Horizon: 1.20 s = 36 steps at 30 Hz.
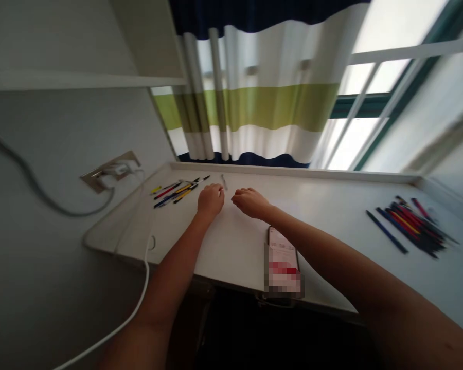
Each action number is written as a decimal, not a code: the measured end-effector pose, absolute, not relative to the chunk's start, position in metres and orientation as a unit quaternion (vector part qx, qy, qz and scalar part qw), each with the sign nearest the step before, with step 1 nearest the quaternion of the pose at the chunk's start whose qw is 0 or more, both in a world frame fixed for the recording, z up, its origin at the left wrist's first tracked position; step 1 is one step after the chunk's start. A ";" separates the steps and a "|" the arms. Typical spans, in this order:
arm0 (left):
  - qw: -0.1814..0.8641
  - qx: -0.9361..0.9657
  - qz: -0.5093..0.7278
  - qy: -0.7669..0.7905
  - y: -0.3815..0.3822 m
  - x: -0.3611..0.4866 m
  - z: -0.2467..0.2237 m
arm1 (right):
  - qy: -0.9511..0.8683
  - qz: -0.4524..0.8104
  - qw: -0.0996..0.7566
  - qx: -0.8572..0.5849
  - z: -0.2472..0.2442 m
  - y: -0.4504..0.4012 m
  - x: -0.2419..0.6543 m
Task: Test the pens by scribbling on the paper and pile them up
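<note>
My left hand point(211, 199) is low over the white desk point(231, 241), its fingers curled in. Just beyond its fingertips is a slim grey pen point(224, 182); whether they touch it I cannot tell. To the right, a small gap away, my right hand point(250, 202) has its fingers bent down together, and anything inside them is hidden. A loose group of pens point(179, 191), in black, red, blue and yellow, lies left of my left hand. Under my right forearm rests a phone point(283, 257) with a lit, partly blurred screen.
A heap of dark and red pens point(412, 226) lies on the right, with one blue pen point(386, 231) apart from it. A white cable point(144, 277) hangs over the left edge from a wall socket point(110, 172). Striped curtains point(254, 108) hang behind the raised back rim.
</note>
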<state>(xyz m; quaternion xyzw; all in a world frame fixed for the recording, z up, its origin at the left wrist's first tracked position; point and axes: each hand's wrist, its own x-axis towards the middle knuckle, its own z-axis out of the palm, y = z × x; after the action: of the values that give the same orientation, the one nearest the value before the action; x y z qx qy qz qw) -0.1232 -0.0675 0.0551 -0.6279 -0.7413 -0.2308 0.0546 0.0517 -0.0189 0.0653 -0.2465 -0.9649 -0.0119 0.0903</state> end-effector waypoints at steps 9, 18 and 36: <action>0.085 -0.548 -0.130 -0.822 -0.116 -0.278 0.028 | -0.989 -0.062 0.085 -0.107 0.040 -0.001 -0.156; -0.007 -0.589 -0.211 -0.780 -0.122 -0.274 0.032 | -0.989 -0.111 0.021 -0.093 0.054 0.000 -0.152; -0.376 -0.458 -0.656 -0.468 -0.039 0.019 0.053 | -0.590 0.494 0.507 -0.388 0.058 -0.029 0.122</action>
<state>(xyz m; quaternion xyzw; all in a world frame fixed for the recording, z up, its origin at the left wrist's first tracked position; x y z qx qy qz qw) 0.0189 -0.0386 0.0532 -0.4576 -0.4683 -0.6559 -0.3756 0.1220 -0.0294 0.0583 -0.3882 -0.5899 0.4941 0.5071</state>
